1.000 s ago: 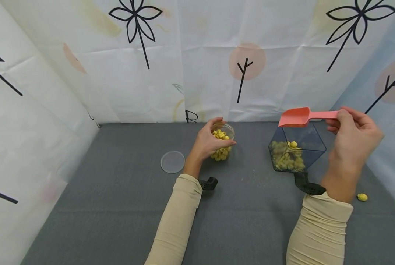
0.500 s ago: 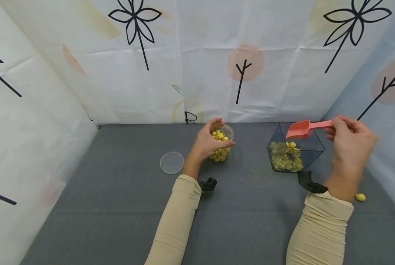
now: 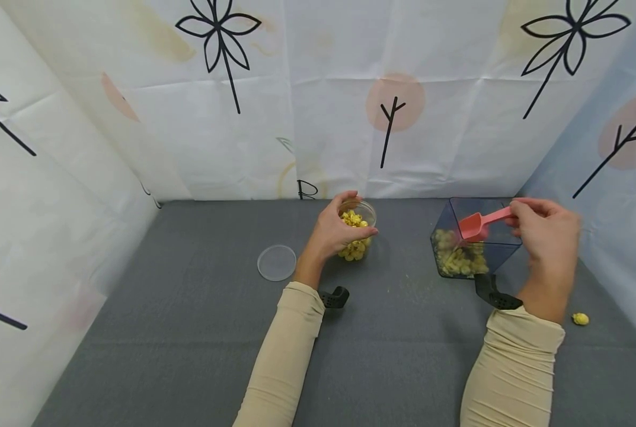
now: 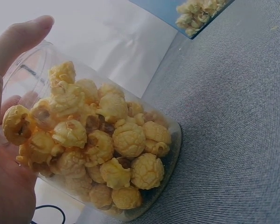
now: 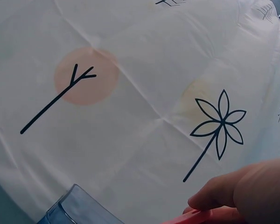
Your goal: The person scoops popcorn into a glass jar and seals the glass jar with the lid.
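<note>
My left hand [image 3: 336,228] curls round a clear round jar [image 4: 170,135] that stands on the grey table. Yellow popcorn [image 4: 130,140] fills much of it, and its top is uncovered. On the right, my right hand [image 3: 549,234] pinches the handle of a pink-red scoop [image 3: 473,228]. The scoop's blade dips inside a bluish transparent square bin [image 3: 504,252], above or against the popcorn [image 3: 459,261] there; contact is hard to tell. In the right wrist view only the bin's corner [image 5: 77,205] and part of the scoop's handle [image 5: 189,217] show.
A clear round lid [image 3: 277,263] lies flat left of the jar. One loose popcorn piece [image 3: 580,319] rests on the table [image 3: 403,362] beside my right forearm. Printed white cloth [image 3: 328,136] hangs behind and along both sides.
My right hand has moved down and left, bringing the scoop from above the bin to inside it. My left hand stays on the jar.
</note>
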Demonstrator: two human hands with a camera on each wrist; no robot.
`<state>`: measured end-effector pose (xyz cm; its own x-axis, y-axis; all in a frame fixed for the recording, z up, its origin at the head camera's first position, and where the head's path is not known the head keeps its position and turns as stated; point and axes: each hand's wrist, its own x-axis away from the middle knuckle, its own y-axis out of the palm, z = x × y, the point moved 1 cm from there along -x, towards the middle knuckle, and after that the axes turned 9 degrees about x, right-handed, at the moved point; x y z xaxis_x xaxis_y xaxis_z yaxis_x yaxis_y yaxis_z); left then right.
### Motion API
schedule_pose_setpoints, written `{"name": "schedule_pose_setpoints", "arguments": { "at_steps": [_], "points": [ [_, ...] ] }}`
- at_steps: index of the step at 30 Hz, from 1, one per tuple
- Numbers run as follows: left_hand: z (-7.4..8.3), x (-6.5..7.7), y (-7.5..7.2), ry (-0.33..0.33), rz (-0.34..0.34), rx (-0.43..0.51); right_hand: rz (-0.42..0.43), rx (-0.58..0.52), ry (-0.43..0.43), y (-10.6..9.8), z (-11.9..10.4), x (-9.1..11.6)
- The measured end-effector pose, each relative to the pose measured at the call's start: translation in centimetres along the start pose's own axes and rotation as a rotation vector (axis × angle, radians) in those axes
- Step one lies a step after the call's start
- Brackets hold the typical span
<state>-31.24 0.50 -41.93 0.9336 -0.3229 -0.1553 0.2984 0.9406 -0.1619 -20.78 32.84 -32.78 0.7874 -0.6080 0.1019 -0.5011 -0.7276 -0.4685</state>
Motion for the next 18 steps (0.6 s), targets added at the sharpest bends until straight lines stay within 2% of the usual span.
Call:
{"name": "schedule_pose_setpoints", "arguments": {
  "at_steps": [4,13,18],
  "points": [
    [0.04,0.02,0.07,0.008,0.004,-0.002,-0.025,0.059,-0.013,0.06,0.08,-0.03],
    [-0.16,-0.09,0.13,0.028,0.015,0.002,-0.076,0.01,-0.076,0.02,0.4,-0.18],
    [-0.22,-0.07,0.12,0.026,0.013,0.004,-0.066,0.001,-0.048,-0.06,0.4,-0.15]
  ]
}}
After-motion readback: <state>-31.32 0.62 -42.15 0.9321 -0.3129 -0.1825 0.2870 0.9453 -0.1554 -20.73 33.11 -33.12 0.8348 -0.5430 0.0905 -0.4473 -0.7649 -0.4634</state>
